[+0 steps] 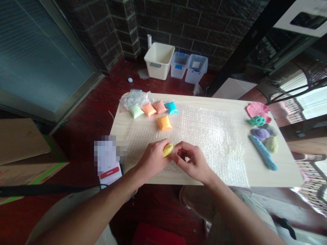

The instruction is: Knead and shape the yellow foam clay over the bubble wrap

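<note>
My left hand [155, 156] is closed around a small yellow packet of modelling clay [168, 150]. At the packet's clear wrapper edge, my right hand [191, 160] pinches with thumb and forefinger. Both hands are over the near edge of the bubble wrap [212, 136] on the table. Just beyond them lies an orange-yellow clay packet [164, 123]. Farther back is a row of packets: pale green [136, 111], light orange [149, 109], salmon [159, 107] and bright blue [171, 108].
Unwrapped clay lumps sit at the table's right end: pink [257, 109], green [257, 120], purple [260, 133], and a blue roll [263, 153]. Crumpled clear plastic [134, 98] lies at the back left corner. A white basket [159, 61] and two clear bins [196, 68] stand on the floor.
</note>
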`<state>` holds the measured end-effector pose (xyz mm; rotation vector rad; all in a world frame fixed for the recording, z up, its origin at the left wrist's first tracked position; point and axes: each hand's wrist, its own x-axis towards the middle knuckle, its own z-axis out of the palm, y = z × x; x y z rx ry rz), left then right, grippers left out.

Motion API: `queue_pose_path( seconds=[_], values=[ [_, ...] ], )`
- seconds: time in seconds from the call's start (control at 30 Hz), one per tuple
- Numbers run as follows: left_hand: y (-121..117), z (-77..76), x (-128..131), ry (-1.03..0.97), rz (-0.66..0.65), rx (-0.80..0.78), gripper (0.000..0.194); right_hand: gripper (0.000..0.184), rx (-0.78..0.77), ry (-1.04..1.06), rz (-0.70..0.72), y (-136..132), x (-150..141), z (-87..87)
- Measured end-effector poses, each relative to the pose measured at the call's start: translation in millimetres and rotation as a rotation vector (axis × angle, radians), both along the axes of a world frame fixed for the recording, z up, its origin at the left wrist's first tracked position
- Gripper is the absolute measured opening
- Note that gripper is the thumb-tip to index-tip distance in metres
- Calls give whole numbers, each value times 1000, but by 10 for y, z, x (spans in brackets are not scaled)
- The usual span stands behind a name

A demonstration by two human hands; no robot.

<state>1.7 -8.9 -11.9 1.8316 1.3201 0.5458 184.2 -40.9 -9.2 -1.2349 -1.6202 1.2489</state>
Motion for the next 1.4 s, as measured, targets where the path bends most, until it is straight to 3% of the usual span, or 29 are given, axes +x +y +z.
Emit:
queue_pose_path(
  seconds=[0.17,0.33,0.5,0.6,0.7,0.87,1.03,1.23,1.4],
  values=[
    [11,3,-11,-43,13,-34,14,8,43,-50,28,9,34,21],
    [42,11,-36,-116,-62,-111,24,13,-169,169,62,32,110,63],
    [41,92,-42,-263,-175,-330,29,19,-370,363,96,80,166,109],
    [37,140,-60,-383,-194,-489,29,18,-347,394,26,98,153,82],
    [49,160,-88,-480,-213,-586,17,20,-309,366,-42,99,132,40],
    [69,154,-113,-367,-213,-337,9,26,-267,299,-66,84,116,27],
    [31,129,-111,-292,-223,-169,23,27,-254,308,-130,93,125,54],
    [26,21,-95,-168,-123,93,20,27,-168,211,-227,100,116,5],
    [24,14,-61,24,-51,108,24,23,-140,139,-251,61,57,-50]
  ],
)
